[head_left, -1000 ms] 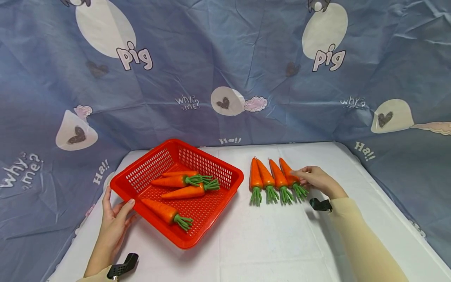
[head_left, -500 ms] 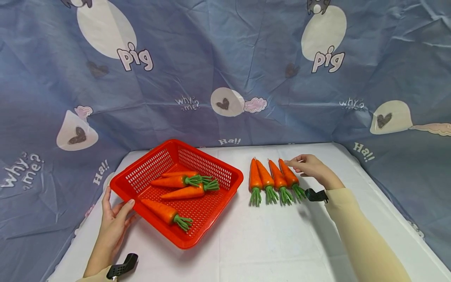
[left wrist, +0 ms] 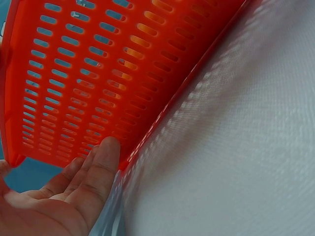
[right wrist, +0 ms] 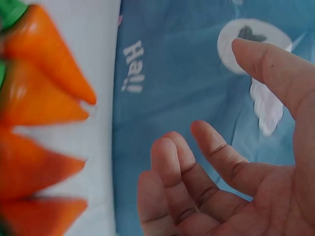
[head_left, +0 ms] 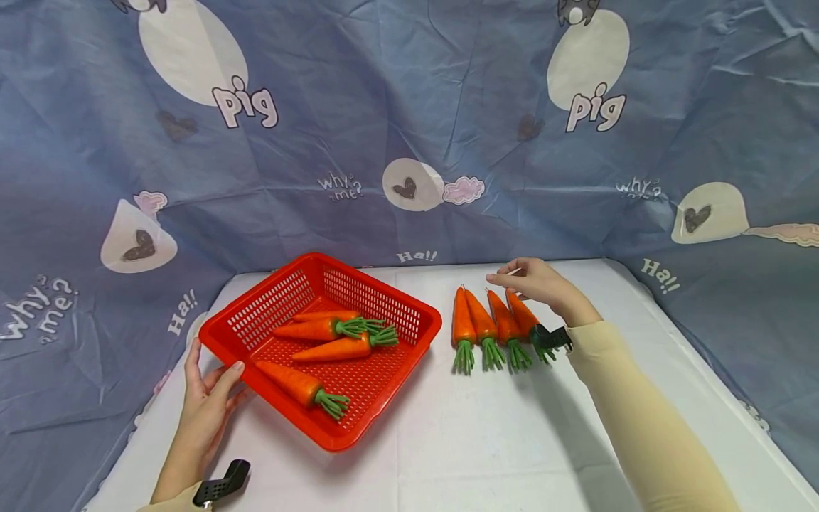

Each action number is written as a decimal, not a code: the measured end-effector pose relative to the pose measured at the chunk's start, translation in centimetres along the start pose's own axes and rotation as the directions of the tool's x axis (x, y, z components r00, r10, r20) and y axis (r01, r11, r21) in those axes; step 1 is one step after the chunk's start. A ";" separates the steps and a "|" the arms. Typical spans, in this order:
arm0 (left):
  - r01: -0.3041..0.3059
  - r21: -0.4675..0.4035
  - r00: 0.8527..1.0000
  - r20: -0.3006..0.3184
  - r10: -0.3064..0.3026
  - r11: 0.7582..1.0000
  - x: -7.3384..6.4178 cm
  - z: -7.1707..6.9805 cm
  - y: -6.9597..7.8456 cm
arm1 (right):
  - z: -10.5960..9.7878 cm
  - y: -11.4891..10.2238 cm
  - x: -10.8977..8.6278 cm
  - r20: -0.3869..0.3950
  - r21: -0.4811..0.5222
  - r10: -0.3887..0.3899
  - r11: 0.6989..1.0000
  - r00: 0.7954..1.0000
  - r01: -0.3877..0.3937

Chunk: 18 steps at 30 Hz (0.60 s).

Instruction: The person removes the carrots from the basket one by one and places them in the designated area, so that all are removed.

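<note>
A red plastic basket (head_left: 397, 398) stands on the left of the table with several carrots (head_left: 291, 380) inside. My left hand (head_left: 206, 409) holds the basket's near left corner, thumb at the rim. In the left wrist view its fingers lie against the slotted outer wall (left wrist: 74, 98). On the right, several more carrots (head_left: 476, 320) lie side by side in a row, tips away from me and green tops toward me. My right hand (head_left: 540, 283) is over the tips of the two rightmost ones. Its fingers are loosely bent and hold nothing, as the right wrist view shows.
A white cloth (head_left: 480, 441) covers the table. Behind and at both sides hangs a blue printed cloth (head_left: 448, 107). Black wrist mounts sit on my left cuff (head_left: 224, 483) and right cuff (head_left: 553, 336).
My right hand has left the rightmost carrot's side and moved away from me and to the left, over the tips. The left hand, basket and carrots stay in place.
</note>
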<state>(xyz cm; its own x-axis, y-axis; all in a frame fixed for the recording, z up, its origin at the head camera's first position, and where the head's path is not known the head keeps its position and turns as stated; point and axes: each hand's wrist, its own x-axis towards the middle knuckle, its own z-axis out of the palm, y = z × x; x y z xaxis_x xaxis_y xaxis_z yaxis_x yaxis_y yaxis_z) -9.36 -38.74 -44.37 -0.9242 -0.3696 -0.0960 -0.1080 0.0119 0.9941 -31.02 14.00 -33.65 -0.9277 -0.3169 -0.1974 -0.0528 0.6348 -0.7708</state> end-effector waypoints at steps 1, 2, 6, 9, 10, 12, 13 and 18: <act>-0.001 0.002 1.000 0.000 0.001 1.000 0.0 0.0 0.0 | 0.2 -0.5 0.1 0.003 -0.001 -0.009 1.000 1.000 0.009; -0.002 0.001 1.000 0.001 0.002 1.000 0.0 0.0 0.0 | 0.5 -1.0 0.2 0.006 -0.006 -0.017 1.000 1.000 0.017; -0.012 0.005 1.000 0.002 0.012 1.000 -0.1 0.0 0.0 | 1.4 -3.0 0.6 0.027 -0.012 -0.047 0.999 0.999 0.048; -0.016 0.003 1.000 0.004 0.016 1.000 -0.1 0.1 0.0 | 2.2 -4.3 0.8 0.048 -0.010 -0.069 0.998 0.997 0.069; -0.016 0.004 1.000 0.005 0.016 1.000 -0.1 0.1 0.0 | 2.4 -4.8 0.9 0.055 -0.010 -0.074 0.997 0.996 0.075; -0.016 0.004 1.000 0.004 0.016 1.000 -0.1 0.1 0.1 | 3.1 -5.6 1.2 0.069 -0.014 -0.093 0.995 0.993 0.094; -0.016 0.005 1.000 0.003 0.016 1.000 -0.1 0.1 0.1 | 3.4 -6.0 1.3 0.075 -0.015 -0.102 0.994 0.992 0.104; -0.017 0.004 1.000 -0.003 0.017 1.000 -0.1 0.0 0.0 | 5.5 -8.1 1.6 0.115 -0.014 -0.175 0.984 0.978 0.178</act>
<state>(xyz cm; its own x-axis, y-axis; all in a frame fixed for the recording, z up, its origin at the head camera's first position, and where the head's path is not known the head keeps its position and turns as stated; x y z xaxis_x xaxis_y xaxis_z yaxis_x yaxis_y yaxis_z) -9.30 -38.68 -44.35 -0.9249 -0.3719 -0.0790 -0.0939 0.0220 0.9953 -30.07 4.48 -31.10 -0.8553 -0.5022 -0.1278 -0.2219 0.5778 -0.7854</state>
